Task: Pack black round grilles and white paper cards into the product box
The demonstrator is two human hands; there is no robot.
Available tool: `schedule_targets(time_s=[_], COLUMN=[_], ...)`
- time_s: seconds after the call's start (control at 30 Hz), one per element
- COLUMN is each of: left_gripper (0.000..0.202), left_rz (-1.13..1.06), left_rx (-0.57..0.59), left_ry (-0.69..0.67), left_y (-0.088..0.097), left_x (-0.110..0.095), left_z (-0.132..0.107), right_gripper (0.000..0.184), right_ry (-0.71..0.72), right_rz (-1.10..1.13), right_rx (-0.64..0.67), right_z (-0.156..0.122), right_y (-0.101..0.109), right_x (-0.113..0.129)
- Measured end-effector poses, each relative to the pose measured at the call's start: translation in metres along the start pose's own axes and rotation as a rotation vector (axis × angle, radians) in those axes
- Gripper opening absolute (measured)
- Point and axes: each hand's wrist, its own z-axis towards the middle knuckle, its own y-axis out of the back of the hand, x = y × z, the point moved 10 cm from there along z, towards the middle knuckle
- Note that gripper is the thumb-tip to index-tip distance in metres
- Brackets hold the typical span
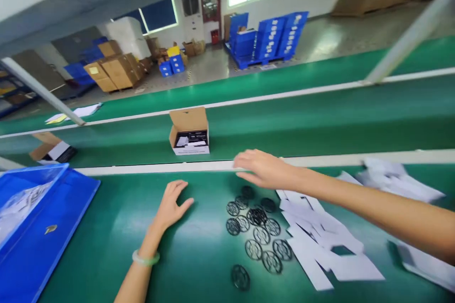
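My left hand (172, 206) hovers over or rests on the green bench, thumb apart from the fingers, with nothing in it. A pale bangle (146, 259) circles that wrist. Stretched out at the bench's back edge, my right hand (262, 169) has its fingers extended and holds nothing I can see. Below it lie several black spoked rings (261, 235), some overlapping, with one apart (241, 278) near the front. Beneath my right forearm spreads a pile of white papers (322, 241). An open white carton (192, 149) with black items and white pieces inside stands on the belt ahead.
A blue bin (76, 208) with plastic-wrapped contents sits at the left. Another open box (53, 149) is on the belt behind it. More white sheets (400, 180) and a pale flat object (428, 262) lie at the right. A white rail (213, 166) separates bench and belt.
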Motion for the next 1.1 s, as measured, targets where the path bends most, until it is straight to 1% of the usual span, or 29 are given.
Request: schedule_targets(time_s=[0.03, 0.07, 0.1, 0.13, 0.17, 0.2, 0.27, 0.33, 0.4, 0.43, 0.5, 0.57, 0.6, 0.67, 0.73, 0.77, 0.83, 0.9, 0.97, 1.0, 1.03, 1.07, 1.1], left_gripper=[0.046, 0.050, 0.056, 0.061, 0.066, 0.066, 0.059, 0.046, 0.036, 0.034, 0.031, 0.033, 0.035, 0.038, 0.037, 0.036, 0.034, 0.035, 0.043, 0.047, 0.050, 0.052, 0.051], left_rz=[-0.063, -0.119, -0.153, -0.164, -0.160, -0.141, -0.098, -0.093, -0.159, -0.214, -0.385, -0.667, -0.845, -1.207, -1.467, -1.539, -1.580, -1.556, -1.536, -1.528, -1.514, -1.494, -1.470], left_rx=[0.108, 0.242, 0.373, 0.467, 0.520, 0.540, 0.521, 0.484, 0.423, 0.373, 0.239, 0.096, 0.034, -0.040, -0.031, -0.011, 0.019, 0.019, 0.000, -0.018, -0.042, -0.076, -0.116], left_ry=[-0.032, -0.062, -0.083, -0.097, -0.099, -0.084, -0.026, 0.050, 0.128, 0.180, 0.319, 0.502, 0.594, 0.740, 0.829, 0.849, 0.855, 0.827, 0.826, 0.842, 0.862, 0.880, 0.888], left_y=[-0.015, -0.033, -0.051, -0.067, -0.080, -0.090, -0.104, -0.110, -0.108, -0.104, -0.095, -0.096, -0.103, -0.127, -0.156, -0.168, -0.187, -0.197, -0.204, -0.206, -0.207, -0.206, -0.204], left_x=[-0.027, -0.055, -0.081, -0.102, -0.117, -0.127, -0.133, -0.130, -0.130, -0.130, -0.131, -0.135, -0.139, -0.155, -0.178, -0.189, -0.207, -0.219, -0.226, -0.228, -0.228, -0.227, -0.226], left_z=[-0.009, -0.022, -0.038, -0.055, -0.070, -0.082, -0.098, -0.105, -0.107, -0.107, -0.109, -0.118, -0.123, -0.132, -0.135, -0.133, -0.128, -0.119, -0.111, -0.107, -0.104, -0.101, -0.098], right_gripper=[0.013, 0.014, 0.015, 0.016, 0.016, 0.016, 0.015, 0.016, 0.020, 0.022, 0.021, 0.013, 0.009, 0.006, 0.012, 0.015, 0.019, 0.021, 0.022, 0.022, 0.022, 0.021, 0.020], right_ry=[-0.052, -0.109, -0.165, -0.216, -0.260, -0.294, -0.340, -0.381, -0.468, -0.529, -0.652, -0.737, -0.760, -0.787, -0.805, -0.811, -0.806, -0.757, -0.656, -0.597, -0.553, -0.536, -0.557], right_rz=[0.051, 0.103, 0.152, 0.198, 0.235, 0.259, 0.250, 0.164, 0.034, -0.028, -0.119, -0.146, -0.138, -0.089, -0.006, 0.048, 0.220, 0.528, 0.849, 0.931, 0.932, 0.852, 0.715], right_rx=[0.022, 0.038, 0.044, 0.042, 0.032, 0.020, 0.001, 0.004, 0.037, 0.061, 0.105, 0.128, 0.134, 0.131, 0.087, 0.036, -0.108, -0.210, -0.200, -0.183, -0.185, -0.212, -0.259], right_z=[-0.038, -0.073, -0.106, -0.134, -0.158, -0.177, -0.202, -0.213, -0.217, -0.219, -0.222, -0.225, -0.227, -0.232, -0.240, -0.243, -0.249, -0.252, -0.249, -0.248, -0.249, -0.253, -0.262], right_y=[-0.002, -0.006, -0.011, -0.017, -0.024, -0.031, -0.046, -0.063, -0.080, -0.087, -0.096, -0.099, -0.098, -0.094, -0.085, -0.079, -0.064, -0.057, -0.057, -0.055, -0.049, -0.040, -0.030], right_x=[-0.004, -0.006, -0.006, -0.004, -0.001, 0.005, 0.019, 0.034, 0.041, 0.042, 0.042, 0.041, 0.040, 0.035, 0.027, 0.024, 0.021, 0.030, 0.050, 0.059, 0.064, 0.061, 0.052])
